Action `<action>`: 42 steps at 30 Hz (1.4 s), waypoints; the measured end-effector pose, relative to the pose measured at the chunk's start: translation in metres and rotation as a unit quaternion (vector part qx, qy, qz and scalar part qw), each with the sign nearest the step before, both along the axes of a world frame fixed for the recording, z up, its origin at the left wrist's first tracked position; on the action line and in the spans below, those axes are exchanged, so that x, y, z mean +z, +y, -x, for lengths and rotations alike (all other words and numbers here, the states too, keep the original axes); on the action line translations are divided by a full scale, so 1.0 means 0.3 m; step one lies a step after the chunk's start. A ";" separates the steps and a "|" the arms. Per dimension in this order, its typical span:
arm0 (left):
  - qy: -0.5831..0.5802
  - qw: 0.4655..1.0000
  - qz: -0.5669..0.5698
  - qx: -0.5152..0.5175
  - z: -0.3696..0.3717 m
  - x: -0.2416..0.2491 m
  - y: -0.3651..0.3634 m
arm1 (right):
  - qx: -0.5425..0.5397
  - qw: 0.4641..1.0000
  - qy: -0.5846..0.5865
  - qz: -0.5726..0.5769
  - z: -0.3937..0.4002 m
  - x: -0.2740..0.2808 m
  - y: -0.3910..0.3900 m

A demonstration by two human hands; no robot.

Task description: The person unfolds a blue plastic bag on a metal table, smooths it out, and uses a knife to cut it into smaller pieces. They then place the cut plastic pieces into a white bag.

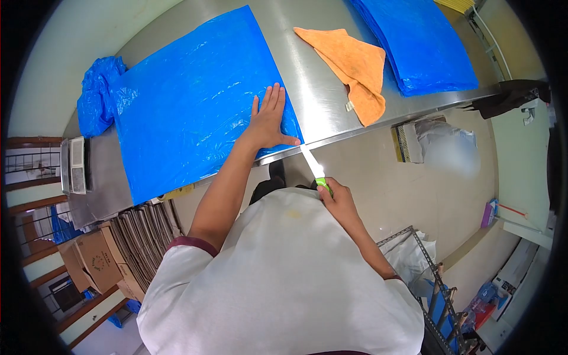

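Left hand: your left hand (269, 121) lies flat, fingers spread, grip apart, pressing the blue stack's (195, 100) near corner at the counter (313, 77) edge.
Right hand: your right hand (338, 198) has its grip clamped on the knife (313, 167), blade pointing to 11 o'clock at that corner.
Nearby: orange cloth (355, 68) at 2 o'clock of the left hand; second blue stack (426, 41) beyond it.

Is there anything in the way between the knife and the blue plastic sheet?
Nothing visible is. The right hand holds the knife with its tip at the near corner of the blue plastic sheet, by the table edge. The left hand lies flat on the sheet, beside the blade.
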State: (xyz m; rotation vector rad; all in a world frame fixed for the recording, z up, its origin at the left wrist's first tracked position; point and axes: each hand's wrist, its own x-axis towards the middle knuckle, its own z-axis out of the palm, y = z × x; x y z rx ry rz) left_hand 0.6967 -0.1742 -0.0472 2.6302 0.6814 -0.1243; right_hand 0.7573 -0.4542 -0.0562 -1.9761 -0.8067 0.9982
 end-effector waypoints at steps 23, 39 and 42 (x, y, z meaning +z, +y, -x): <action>0.031 1.000 0.005 0.002 -0.005 0.020 -0.002 | -0.048 0.996 0.075 -0.025 0.048 -0.059 0.038; 0.043 0.999 0.006 0.002 -0.008 0.028 -0.002 | -0.041 0.998 0.056 -0.013 0.038 -0.053 0.014; 0.034 0.999 -0.002 0.000 -0.005 0.019 -0.002 | -0.030 0.998 0.050 -0.013 0.033 -0.059 -0.007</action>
